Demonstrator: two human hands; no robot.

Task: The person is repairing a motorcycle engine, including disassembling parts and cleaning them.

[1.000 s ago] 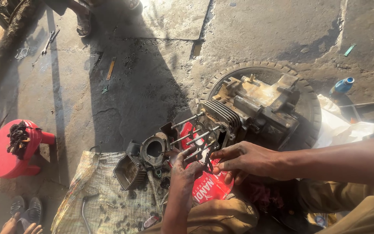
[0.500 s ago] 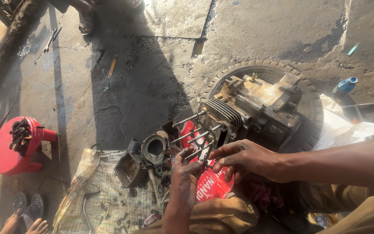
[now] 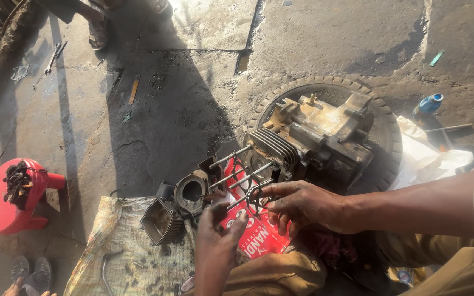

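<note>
A small engine block (image 3: pixel 316 140) is seen lying on its side inside a worn tyre (image 3: pixel 330 87) on the concrete floor (image 3: pixel 193 98), with four long studs (image 3: pixel 237 170) projecting from its finned cylinder end toward the person, down and to the left in the head view. A thin dark gasket (image 3: pixel 254 193) is held at the tips of these studs. It is pinched at its right edge by the fingers of the right hand (image 3: pixel 303 207), which reaches in from the right, and its lower left side is touched by the raised fingertips of the left hand (image 3: pixel 218 238), which comes up from below with fingers loosely spread. The long axis of the studs runs from the hands up and to the right into the block, so the gasket lies across that axis, just beyond both hands; the right hand is the nearer to the block. A red printed packet (image 3: pixel 253 238) lies beneath the hands. Loose cylinder parts (image 3: pixel 179 205) rest on a cloth sack (image 3: pixel 122 246) just left of the studs. A red plastic stool (image 3: pixel 9 200) stands well apart at the left.
</note>
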